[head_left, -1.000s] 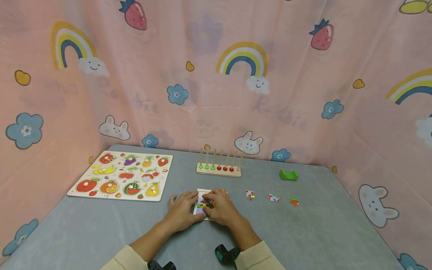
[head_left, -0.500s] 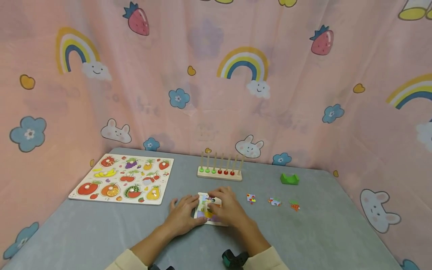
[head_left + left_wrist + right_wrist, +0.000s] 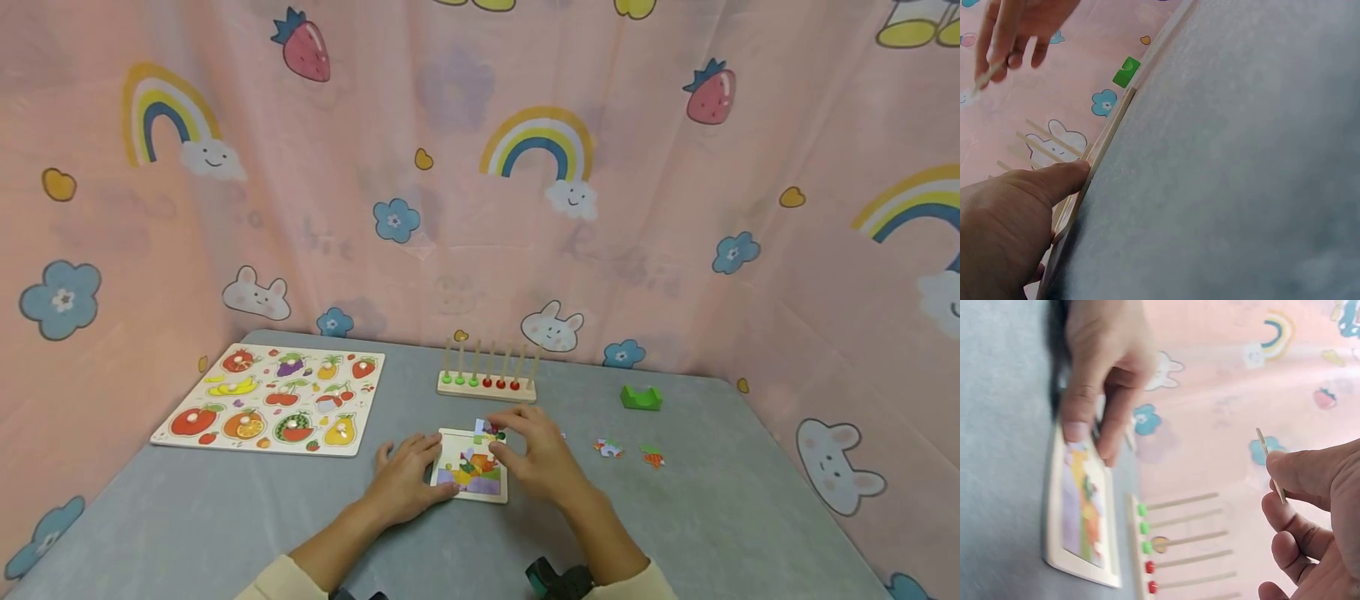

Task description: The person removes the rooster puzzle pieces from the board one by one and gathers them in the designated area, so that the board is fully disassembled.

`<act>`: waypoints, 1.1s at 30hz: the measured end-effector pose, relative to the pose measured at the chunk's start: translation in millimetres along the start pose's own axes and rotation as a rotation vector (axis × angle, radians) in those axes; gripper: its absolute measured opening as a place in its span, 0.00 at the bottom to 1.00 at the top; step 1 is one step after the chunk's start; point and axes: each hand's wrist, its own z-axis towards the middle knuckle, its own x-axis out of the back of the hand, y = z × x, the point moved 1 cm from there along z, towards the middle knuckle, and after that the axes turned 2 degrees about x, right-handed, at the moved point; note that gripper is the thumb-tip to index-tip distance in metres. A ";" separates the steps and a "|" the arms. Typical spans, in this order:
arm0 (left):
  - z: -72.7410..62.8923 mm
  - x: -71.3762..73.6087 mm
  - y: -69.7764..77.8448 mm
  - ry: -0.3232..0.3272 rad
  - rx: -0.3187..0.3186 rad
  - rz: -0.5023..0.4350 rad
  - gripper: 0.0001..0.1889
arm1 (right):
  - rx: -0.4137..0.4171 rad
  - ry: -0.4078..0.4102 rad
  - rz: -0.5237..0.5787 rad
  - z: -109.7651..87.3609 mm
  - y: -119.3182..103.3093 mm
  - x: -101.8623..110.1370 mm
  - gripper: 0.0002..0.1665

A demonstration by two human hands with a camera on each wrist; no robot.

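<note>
A small wooden-framed jigsaw puzzle (image 3: 480, 495) lies flat on the grey table, with picture pieces in its lower part and pale backing above. My left hand (image 3: 408, 481) rests at its left side, the nearly straight thumb pressing the near rim, also visible in the left wrist view. My right hand (image 3: 543, 454) pinches a jigsaw piece (image 3: 481, 427) between thumb and fingers above the frame's far right corner. In the right wrist view that piece (image 3: 1262, 442) appears edge-on, clear of the frame. Two loose jigsaw pieces (image 3: 608, 448) (image 3: 653, 456) lie to the right; another is mostly hidden behind my right hand.
Behind the puzzle stands a wooden peg rack (image 3: 486, 392) with green and red beads. A large fruit peg board (image 3: 255, 446) lies at the left. A green curved block (image 3: 641, 399) sits at the back right, and a pink patterned curtain (image 3: 465, 250) encloses the table.
My right hand has risen from the puzzle and moved right, lifting the pinched piece off the board and uncovering the picture. The left hand stays at the frame.
</note>
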 end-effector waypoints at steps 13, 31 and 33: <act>-0.6 -0.7 -0.6 0.001 0.000 -0.007 0.36 | 0.117 0.097 -0.058 -11.7 -4.1 45.3 0.23; -0.6 -2.0 -1.2 -0.001 0.001 0.004 0.36 | 0.083 0.163 -0.065 -42.6 38.9 71.2 0.24; -0.3 -1.8 -1.2 0.000 0.001 0.004 0.36 | 0.069 0.161 -0.063 -46.3 45.8 70.2 0.23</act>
